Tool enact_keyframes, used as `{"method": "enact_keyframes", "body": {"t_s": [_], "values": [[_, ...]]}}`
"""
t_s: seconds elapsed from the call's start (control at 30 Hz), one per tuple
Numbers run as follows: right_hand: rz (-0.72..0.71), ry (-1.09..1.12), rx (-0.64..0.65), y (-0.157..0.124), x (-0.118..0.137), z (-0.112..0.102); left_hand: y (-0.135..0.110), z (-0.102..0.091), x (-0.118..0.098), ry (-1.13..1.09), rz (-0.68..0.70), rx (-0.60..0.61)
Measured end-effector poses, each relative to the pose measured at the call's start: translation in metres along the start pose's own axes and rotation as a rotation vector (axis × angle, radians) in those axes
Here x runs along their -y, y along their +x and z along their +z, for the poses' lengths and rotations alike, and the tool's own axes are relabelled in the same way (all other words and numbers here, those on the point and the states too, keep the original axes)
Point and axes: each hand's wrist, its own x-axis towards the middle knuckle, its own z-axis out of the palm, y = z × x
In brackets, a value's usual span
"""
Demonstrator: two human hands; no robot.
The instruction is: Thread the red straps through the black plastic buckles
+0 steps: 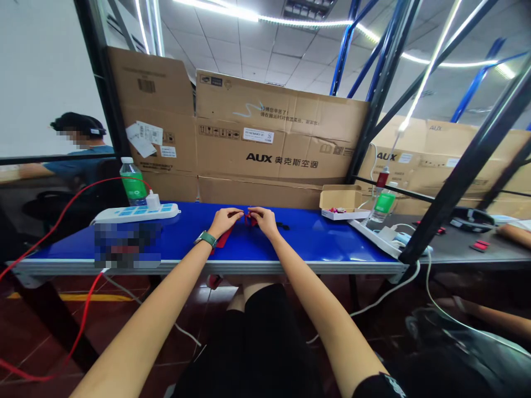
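Both hands are close together over the blue tabletop (327, 240). My left hand (224, 222), with a green-strapped watch (207, 238) on its wrist, has its fingers pinched on a red fabric-like strip (224, 239). Part of that strip slants down below the fingers toward the table's front edge. My right hand (265, 220) is also closed, its fingertips pinching the red material between the two hands. How the piece is folded or joined there is too small to make out. Just right of my right hand lies a small black item (284, 226).
A white power strip (136, 213) and a green-labelled bottle (133, 182) stand left. An open small carton (341, 202) holds red bits at the back right; another bottle (384, 203) is beyond it. Cardboard (282, 132) walls the back. Red cable (85, 315) hangs left. People sit at both sides.
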Motion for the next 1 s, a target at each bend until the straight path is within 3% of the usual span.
{"method": "enact_keyframes", "body": {"t_s": [0.23,0.4,0.7,1.0], "values": [[0.033,-0.054,-0.005,-0.003,0.008,0.004,-0.001,0.000,0.002,0.019,-0.033,-0.043],[-0.112,-0.188,0.001,-0.005,0.011,0.002,0.000,0.000,0.005,0.010,-0.042,-0.090],[-0.254,-0.651,-0.021,-0.009,0.015,0.010,-0.001,0.002,0.001,0.006,0.041,-0.069],[-0.329,-0.782,0.069,-0.011,0.016,0.008,-0.004,0.002,-0.005,0.193,0.166,-0.050]]}}
